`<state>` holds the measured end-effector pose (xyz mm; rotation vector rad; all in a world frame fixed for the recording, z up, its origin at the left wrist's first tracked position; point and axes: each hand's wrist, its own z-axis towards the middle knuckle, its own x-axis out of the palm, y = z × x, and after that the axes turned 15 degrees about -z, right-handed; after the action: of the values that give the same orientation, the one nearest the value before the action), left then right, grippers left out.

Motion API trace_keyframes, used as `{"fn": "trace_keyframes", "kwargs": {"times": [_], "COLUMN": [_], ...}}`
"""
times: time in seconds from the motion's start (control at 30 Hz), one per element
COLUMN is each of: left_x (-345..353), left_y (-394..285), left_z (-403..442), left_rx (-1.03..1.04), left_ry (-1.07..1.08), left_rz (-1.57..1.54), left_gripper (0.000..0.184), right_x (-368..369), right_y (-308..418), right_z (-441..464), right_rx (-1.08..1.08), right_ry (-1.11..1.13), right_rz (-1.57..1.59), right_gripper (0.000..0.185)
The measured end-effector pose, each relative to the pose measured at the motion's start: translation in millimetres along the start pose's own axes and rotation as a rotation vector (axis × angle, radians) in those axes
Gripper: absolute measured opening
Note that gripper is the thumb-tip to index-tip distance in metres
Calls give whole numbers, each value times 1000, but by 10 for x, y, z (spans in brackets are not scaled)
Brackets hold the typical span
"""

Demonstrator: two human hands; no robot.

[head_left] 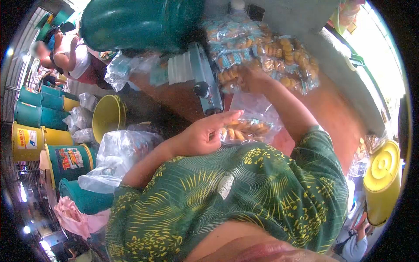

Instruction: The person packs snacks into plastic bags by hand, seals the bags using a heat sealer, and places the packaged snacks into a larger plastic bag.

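Observation:
My left hand [196, 136] is just in front of my chest, with its fingers stretched to the right and the thumb bent in. Its fingertips are at the edge of a clear plastic bag of cookies [248, 129], whose upper part stands loose and unfilled. My right hand [253, 78] reaches forward onto a pile of clear cookie packs [270, 50] with blue print. The fingers there point down among the packs, so their tips and any grip are hidden. Left of the pile lies a long bag sealer [205, 81] with a dark knob on it.
A large green drum [139, 24] stands ahead. Loose plastic bags [131, 67] and white strips lie left of the sealer. Yellow and green buckets [107, 118] line the left side. A yellow lidded bucket [382, 174] is at the right. Another person [72, 56] is at the far left.

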<state>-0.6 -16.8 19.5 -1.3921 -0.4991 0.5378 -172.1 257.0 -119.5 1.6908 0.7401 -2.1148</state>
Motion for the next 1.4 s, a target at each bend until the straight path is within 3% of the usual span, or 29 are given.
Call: {"fn": "trace_keyframes", "kwargs": {"times": [0.03, 0.13, 0.17, 0.27, 0.3, 0.37, 0.43, 0.6, 0.63, 0.73, 0.77, 0.83, 0.93, 1.07, 1.13, 1.2, 1.27, 1.4], "left_x": [14, 37, 41, 15, 21, 21, 25, 58, 90, 89, 89, 88, 89, 101, 37, -12, -25, 123], "left_y": [5, 20, 50, 12, -10, -67, -48, 30, -41, -73, -89, -79, -102, -81, -125, -91, 60, -170], "left_z": [14, 42, 51, 0, -23, -72, -115, -79, -56, -6, 0, 5, 13, 27, 56, 89, 117, 241], "left_rx": [11, 31, 51, 55, 39, 1, 1, 56, -39, -1, 11, 44, 66, 142, 41, 39, 134, -22], "left_ry": [-1, -4, -5, -4, -5, -7, -14, -23, -30, 26, 41, 55, 65, 72, 188, 257, 292, 194], "left_rz": [11, 62, 68, 93, 102, 120, 97, 106, 2, 332, 405, 370, 301, 244, 302, 364, 426, 151], "left_gripper": [80, 80, 80, 79, 78, 78, 77, 76, 66, 53, 45, 47, 52, 61, 63, 65, 66, 66], "right_x": [-5, -120, -93, 182, -172, -13, -179, -366, -347, -273, -245, -224, -299, -413, -795, -908, -1947, -2373], "right_y": [-14, 40, 24, 156, 232, 202, 305, 632, 674, 690, 695, 681, 585, 443, 298, 109, 417, 1051], "right_z": [83, 442, 603, 508, 451, 268, 35, -302, -351, -492, -597, -806, -998, -1285, -1333, -1526, -1449, -1542], "right_rx": [-3, 37, -35, 194, 132, 85, 49, 169, 202, 287, 298, 294, 361, 559, 575, 668, 674, 396], "right_ry": [-74, 333, 562, 407, 560, 553, 599, 494, 473, 459, 391, 308, 453, 480, 517, -126, -415, -463], "right_rz": [2, 196, 139, 59, 3, -17, -229, -104, -47, -1, -21, -59, 105, 281, 288, 572, 985, 883], "right_gripper": [39, 47, 55, 61, 76, 88, 101, 75, 70, 71, 58, 43, 34, 40, 52, 71, 80, 75]}}
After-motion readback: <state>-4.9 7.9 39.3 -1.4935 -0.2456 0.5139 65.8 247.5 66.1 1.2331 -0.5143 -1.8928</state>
